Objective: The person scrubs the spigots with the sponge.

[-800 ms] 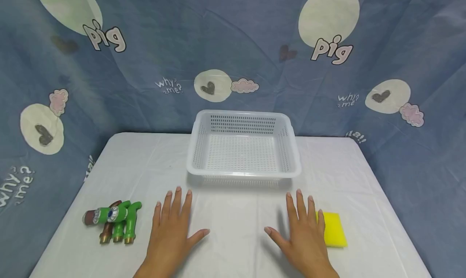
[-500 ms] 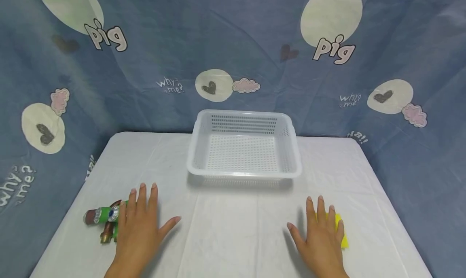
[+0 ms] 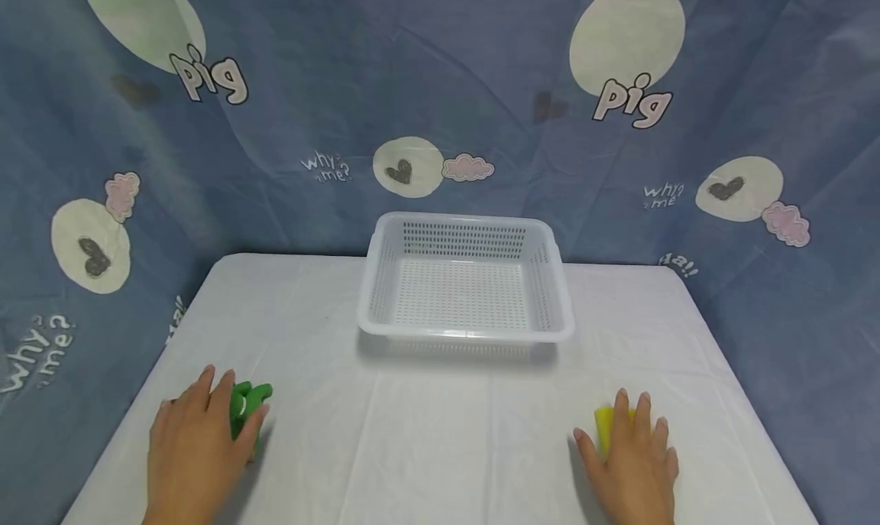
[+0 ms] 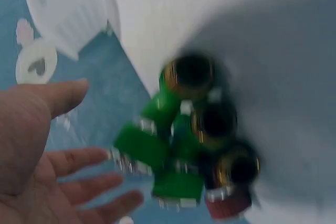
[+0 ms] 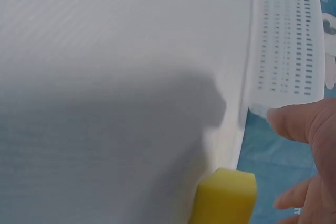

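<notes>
Near the desk's (image 3: 426, 433) left edge, the left hand (image 3: 192, 448) spreads its fingers over the cluster of green pipe pieces (image 3: 253, 396), gripping nothing; the right hand (image 3: 631, 464) reaches loosely over the yellow block (image 3: 603, 427) toward the right edge, also holding nothing. The knobby pieces could slip apart, so a wide, gathering grasp seems wise; a light pinch should suit the block. The white basket (image 3: 464, 333) by the back edge obstructs neither hand.

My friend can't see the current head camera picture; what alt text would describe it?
A person's left hand partly covers green pipes, and the right hand a yellow block, on a white table. Beyond them, a white basket stands before a blue printed cloth.
</notes>
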Available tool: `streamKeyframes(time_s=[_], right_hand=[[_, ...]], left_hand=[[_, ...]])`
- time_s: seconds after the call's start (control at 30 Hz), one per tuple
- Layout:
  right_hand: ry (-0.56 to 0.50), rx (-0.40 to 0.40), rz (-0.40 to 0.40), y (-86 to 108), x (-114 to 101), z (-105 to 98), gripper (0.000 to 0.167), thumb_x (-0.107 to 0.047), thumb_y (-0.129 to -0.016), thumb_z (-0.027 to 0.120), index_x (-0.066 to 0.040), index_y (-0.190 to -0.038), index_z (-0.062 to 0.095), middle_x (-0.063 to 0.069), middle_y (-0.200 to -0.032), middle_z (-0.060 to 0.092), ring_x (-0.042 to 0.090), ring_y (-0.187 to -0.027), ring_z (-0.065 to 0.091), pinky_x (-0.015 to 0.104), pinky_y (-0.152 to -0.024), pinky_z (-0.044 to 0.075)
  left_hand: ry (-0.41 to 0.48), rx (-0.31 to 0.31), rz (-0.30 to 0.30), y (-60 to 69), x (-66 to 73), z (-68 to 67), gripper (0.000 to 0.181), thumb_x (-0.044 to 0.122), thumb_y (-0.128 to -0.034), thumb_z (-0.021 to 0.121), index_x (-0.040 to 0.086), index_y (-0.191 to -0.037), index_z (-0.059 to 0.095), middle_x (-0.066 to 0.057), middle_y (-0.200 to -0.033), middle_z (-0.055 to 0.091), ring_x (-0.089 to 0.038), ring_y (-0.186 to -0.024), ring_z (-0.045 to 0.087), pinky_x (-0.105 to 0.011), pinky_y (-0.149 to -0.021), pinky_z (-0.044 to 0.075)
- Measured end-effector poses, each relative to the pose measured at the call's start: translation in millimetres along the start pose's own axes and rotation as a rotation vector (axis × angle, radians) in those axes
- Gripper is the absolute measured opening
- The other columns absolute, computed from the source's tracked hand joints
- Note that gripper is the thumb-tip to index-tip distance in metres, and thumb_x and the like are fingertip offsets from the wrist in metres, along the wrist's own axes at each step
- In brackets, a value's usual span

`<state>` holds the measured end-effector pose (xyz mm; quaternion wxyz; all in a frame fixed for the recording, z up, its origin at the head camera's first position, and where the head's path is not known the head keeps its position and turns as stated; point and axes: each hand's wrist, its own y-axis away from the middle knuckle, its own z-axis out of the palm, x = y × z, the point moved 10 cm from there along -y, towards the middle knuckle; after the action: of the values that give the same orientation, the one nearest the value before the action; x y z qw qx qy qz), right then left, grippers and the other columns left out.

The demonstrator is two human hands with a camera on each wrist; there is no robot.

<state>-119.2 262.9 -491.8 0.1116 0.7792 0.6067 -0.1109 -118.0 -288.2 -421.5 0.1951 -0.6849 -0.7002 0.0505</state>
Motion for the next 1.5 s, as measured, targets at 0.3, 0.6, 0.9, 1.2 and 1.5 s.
streamKeyframes(time_s=[0.3, 0.6, 0.9, 1.2, 1.5], right_hand=[[-0.054, 0.079, -0.010, 2.7, 5.3, -5.8, 0.095, -0.032, -0.091, 0.080, 0.024, -0.149, 0.028, 0.052, -0.152, 0.020, 0.064, -0.138, 0.029, 0.074, -0.110, 0.032], [-0.010, -0.071, 0.089, -0.7, 16.7, 8.3, 0.080, -0.030, -0.098, 0.071, 0.015, -0.152, 0.032, 0.049, -0.150, 0.021, 0.066, -0.125, 0.041, 0.079, -0.094, 0.042], [-0.058, -0.046, 0.108, -0.9, 20.2, 5.2, 0.065, -0.017, -0.098, 0.066, 0.009, -0.152, 0.040, 0.040, -0.148, 0.035, 0.063, -0.124, 0.043, 0.077, -0.098, 0.039], [-0.263, 0.168, -0.291, 12.7, -56.9, -24.4, 0.062, -0.017, -0.096, 0.074, 0.002, -0.149, 0.050, 0.031, -0.148, 0.050, 0.051, -0.120, 0.055, 0.070, -0.091, 0.047], [-0.429, 0.223, -0.757, 45.4, -141.3, -38.2, 0.073, -0.013, -0.088, 0.081, -0.014, -0.154, 0.051, 0.013, -0.157, 0.046, 0.026, -0.126, 0.054, 0.034, -0.099, 0.053]], left_hand=[[0.021, -0.048, 0.080, -3.3, -1.0, -2.3, 0.069, 0.009, -0.0692, 0.095, -0.017, -0.124, 0.063, -0.036, -0.122, 0.063, -0.056, -0.107, 0.061, -0.069, -0.086, 0.051], [0.014, -0.014, 0.123, -4.4, -1.2, -6.2, 0.061, -0.006, -0.0606, 0.095, -0.014, -0.115, 0.069, -0.032, -0.110, 0.065, -0.052, -0.098, 0.064, -0.065, -0.082, 0.053], [0.063, -0.052, 0.127, -3.9, 4.3, -3.7, 0.057, 0.001, -0.0669, 0.095, -0.006, -0.117, 0.070, -0.024, -0.112, 0.063, -0.044, -0.098, 0.065, -0.062, -0.074, 0.056], [0.242, -0.054, 0.142, -5.5, 60.7, 4.7, 0.051, 0.013, -0.0755, 0.096, 0.011, -0.119, 0.069, -0.005, -0.117, 0.063, -0.026, -0.101, 0.067, -0.050, -0.078, 0.061], [0.706, -0.131, 0.235, -12.1, 148.2, 28.7, 0.049, 0.011, -0.0784, 0.093, 0.022, -0.119, 0.068, 0.020, -0.112, 0.063, -0.001, -0.092, 0.063, -0.023, -0.078, 0.059]])
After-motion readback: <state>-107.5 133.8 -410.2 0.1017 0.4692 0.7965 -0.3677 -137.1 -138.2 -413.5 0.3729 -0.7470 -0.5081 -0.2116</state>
